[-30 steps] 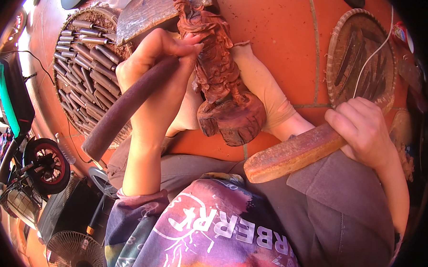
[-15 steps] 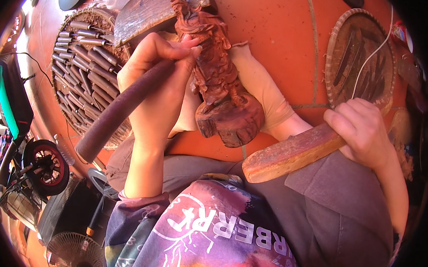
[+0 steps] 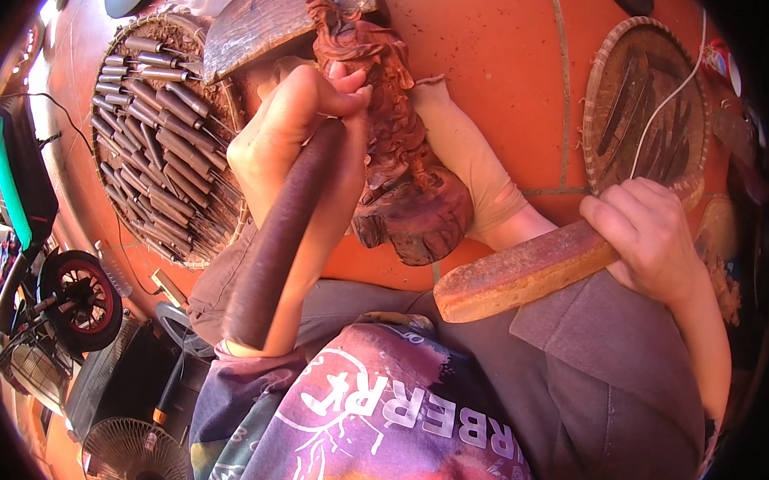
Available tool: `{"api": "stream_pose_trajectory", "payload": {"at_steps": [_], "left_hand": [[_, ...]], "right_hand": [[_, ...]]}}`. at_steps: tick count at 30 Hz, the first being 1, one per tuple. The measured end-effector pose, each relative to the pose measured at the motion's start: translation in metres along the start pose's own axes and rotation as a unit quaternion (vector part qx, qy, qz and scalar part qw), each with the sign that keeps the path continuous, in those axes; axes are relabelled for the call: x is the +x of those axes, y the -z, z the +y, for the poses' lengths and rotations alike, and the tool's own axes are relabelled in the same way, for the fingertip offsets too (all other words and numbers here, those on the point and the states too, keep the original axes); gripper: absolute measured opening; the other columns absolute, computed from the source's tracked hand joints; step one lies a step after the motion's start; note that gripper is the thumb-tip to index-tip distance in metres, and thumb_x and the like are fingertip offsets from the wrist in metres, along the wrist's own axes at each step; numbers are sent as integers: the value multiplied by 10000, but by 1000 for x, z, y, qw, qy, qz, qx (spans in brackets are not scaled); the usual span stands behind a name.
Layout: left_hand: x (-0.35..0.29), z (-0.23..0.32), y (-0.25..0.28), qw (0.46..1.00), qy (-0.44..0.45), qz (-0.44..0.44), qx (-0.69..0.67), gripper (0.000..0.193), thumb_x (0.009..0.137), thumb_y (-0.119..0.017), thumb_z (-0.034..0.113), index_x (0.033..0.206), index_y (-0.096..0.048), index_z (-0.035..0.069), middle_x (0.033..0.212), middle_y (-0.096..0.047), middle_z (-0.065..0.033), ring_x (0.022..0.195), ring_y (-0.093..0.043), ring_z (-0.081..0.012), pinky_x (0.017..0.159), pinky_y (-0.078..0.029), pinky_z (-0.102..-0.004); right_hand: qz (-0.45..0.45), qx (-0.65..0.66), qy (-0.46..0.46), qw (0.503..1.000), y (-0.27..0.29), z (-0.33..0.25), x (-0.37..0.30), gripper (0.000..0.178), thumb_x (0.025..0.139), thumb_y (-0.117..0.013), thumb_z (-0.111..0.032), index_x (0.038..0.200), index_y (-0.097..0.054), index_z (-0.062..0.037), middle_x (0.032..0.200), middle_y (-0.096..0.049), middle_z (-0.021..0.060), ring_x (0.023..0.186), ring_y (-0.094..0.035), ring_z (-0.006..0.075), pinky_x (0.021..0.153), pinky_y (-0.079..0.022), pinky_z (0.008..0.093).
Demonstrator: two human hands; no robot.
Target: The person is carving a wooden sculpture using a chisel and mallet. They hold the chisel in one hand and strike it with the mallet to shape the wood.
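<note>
A dark wooden chisel handle (image 3: 284, 227) is gripped in my left hand (image 3: 299, 125); its blade end is hidden behind the fingers, against the side of a reddish carved wooden figurine (image 3: 382, 94). The figurine stands on a rough, knotty wood base (image 3: 420, 216) between my bare lower legs and leans slightly. My right hand (image 3: 647, 226) is wrapped around one end of a thick, flat-sided wooden mallet (image 3: 524, 280). That mallet lies low over my right thigh, apart from the chisel.
At left, a round woven basket (image 3: 243, 187) holds many dark-handled chisels (image 3: 161, 144). Another basket (image 3: 590, 112) at right carries flat dark tools, with a white cord across it. A wooden block (image 3: 291, 21) rests behind the figurine. A fan (image 3: 135, 452) stands lower left.
My left hand has turned and shifted slightly right, swinging the chisel handle from a leftward slant to more upright. My right hand and the mallet have barely moved.
</note>
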State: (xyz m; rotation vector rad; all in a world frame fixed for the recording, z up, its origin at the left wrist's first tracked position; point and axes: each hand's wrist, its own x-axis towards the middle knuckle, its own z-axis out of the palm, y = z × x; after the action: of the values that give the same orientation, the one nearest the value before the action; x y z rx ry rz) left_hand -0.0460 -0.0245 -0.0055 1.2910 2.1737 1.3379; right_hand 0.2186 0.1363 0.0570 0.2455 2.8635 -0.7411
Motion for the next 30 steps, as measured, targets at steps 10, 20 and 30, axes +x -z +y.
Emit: {"api": "stream_pose_trajectory", "payload": {"at_steps": [10,20,30], "left_hand": [[11,16,11,996,50,-68,9,134,816,-680,-39,780,-565,18,820,-726,-131,903,-738,-248,824,-545,-327],[-40,-56,116,944,284,60,-159,129,941,-639,50,979,-520,21,829,-644,-100,702,-693,-184,545,-571,-260],[-98,-153,194,860,453,70,225,227,898,-720,185,951,-597,2,694,-583,-27,552,-576,-85,470,-491,-260]], "right_hand": [[-23,-8,20,1000,1,4,2,299,705,-630,-88,1001,-637,-49,791,-561,76,754,-583,267,696,-467,382],[-39,10,9,999,5,1,4,410,570,-715,-107,951,-598,-11,735,-509,115,669,-554,320,603,-440,411],[-64,-13,-13,998,12,-14,12,470,541,-711,-2,999,-611,-43,735,-513,87,692,-568,283,624,-478,399]]}}
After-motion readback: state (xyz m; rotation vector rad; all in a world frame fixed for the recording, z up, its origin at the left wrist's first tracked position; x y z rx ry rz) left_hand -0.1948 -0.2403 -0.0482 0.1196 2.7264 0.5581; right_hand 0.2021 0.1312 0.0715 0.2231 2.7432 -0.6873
